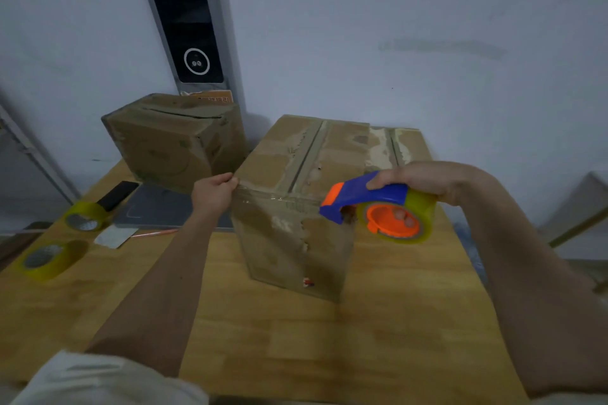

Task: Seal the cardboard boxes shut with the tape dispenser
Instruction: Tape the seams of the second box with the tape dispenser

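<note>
Boxes (296, 194) number two, spare tape rolls (84, 217) two.

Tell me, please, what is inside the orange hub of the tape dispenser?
Fingertips of the right hand show inside the tape dispenser hub; the rest of those fingers is covered by the tape roll.

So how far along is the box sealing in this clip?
Under way. The right hand grips the blue and orange tape dispenser, and a clear tape strip runs from it along the near top edge of the large brown cardboard box; the left hand pinches the strip's end at the box corner. That box's top centre seam looks untaped. The smaller cardboard box behind shows an open slit, apparently unsealed.
</note>
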